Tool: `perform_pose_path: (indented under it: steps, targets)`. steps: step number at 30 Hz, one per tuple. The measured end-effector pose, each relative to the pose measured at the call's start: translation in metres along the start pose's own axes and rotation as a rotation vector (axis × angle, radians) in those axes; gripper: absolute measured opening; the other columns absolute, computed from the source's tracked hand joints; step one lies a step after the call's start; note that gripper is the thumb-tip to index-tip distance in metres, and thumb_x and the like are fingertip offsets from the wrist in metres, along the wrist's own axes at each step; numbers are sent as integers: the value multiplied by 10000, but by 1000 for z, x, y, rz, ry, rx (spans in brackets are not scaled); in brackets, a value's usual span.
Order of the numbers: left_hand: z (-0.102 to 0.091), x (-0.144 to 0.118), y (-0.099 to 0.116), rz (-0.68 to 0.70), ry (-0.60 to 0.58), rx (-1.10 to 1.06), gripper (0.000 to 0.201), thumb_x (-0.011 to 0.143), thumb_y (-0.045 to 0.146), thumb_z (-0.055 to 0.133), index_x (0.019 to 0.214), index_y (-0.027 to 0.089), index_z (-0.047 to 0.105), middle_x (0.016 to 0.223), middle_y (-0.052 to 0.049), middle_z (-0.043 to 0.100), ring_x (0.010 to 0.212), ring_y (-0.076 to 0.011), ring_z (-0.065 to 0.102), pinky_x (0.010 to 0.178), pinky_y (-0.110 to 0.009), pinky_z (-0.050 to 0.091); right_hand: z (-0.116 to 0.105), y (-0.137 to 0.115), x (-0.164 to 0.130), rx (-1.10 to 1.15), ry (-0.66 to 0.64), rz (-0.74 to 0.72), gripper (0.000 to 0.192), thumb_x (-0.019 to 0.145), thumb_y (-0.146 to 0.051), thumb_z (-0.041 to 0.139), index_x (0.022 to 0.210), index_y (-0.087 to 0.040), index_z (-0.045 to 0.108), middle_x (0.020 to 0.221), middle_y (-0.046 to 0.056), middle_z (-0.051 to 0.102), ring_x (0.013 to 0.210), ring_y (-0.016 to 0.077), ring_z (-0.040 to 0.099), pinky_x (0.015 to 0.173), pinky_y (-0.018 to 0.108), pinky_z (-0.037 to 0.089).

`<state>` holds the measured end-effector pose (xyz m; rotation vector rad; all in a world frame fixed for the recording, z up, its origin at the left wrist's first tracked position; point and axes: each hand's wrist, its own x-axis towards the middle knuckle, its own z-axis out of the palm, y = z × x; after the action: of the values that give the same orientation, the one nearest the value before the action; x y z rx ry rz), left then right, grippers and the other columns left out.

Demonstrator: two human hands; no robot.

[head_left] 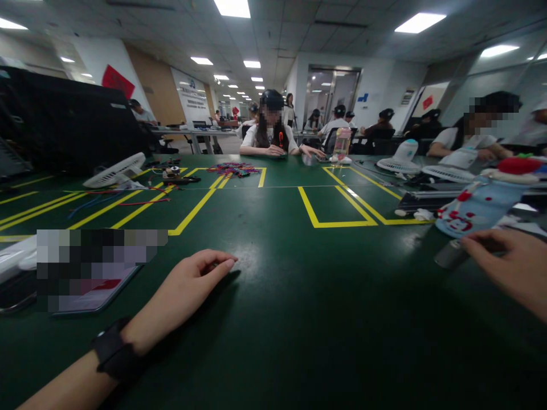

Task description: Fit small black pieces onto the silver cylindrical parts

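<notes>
My left hand (188, 285) rests low over the green table (273, 319), left of the middle. Its thumb and index fingertips come together, and no object shows between them; the other fingers are mostly hidden. At the right edge, my right hand (508, 267) pinches the end of a small grey cylinder (449, 254), which tilts close to the tabletop. Just behind that cylinder stands a light blue bottle (482, 199) with red decorations and a red top. A phone (98, 296), partly blurred out, lies to the left of my left wrist.
Yellow tape lines (346, 224) mark the table. A bundle of coloured wires (235, 169) lies toward a person (269, 131) seated opposite. White fans (117, 171) and loose red and blue wires (141, 202) are at left; more fans (399, 158) and a pink bottle (342, 145) stand at right.
</notes>
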<state>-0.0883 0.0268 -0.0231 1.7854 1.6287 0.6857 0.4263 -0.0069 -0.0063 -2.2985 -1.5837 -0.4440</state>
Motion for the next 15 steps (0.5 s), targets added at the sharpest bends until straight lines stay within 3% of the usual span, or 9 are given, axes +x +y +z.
perform_pose_path:
  steps: [3,8,12,15]
  targets:
    - [0,-1,-1,11,-7,8,387,830,551,518,1020,256,681,1026,-39,710,935,-261,646,804,-363,469,0,-2,2,1,32,16,324,814,-490,493,921,-215,628,942,108,634,763,227,548,637,358,381]
    - [1,-1,-4,32,-12,22,375,840,552,510,1021,267,675,1043,-31,699,952,-254,638,810,-357,468,-7,-6,5,68,-110,139,325,803,-492,522,923,-232,676,890,86,639,708,207,546,649,360,402]
    - [1,-1,-4,43,-19,42,369,840,553,512,1005,266,674,1028,-27,697,945,-253,635,804,-357,464,-10,-11,2,202,-147,243,355,815,-394,534,1114,-253,664,935,113,648,631,170,547,604,345,408]
    - [1,-1,-2,43,-30,40,366,844,551,510,1007,263,667,1035,-30,691,952,-251,632,816,-363,462,-9,-10,-2,217,-125,266,491,760,-468,615,1192,-235,626,847,125,658,579,174,543,582,352,412]
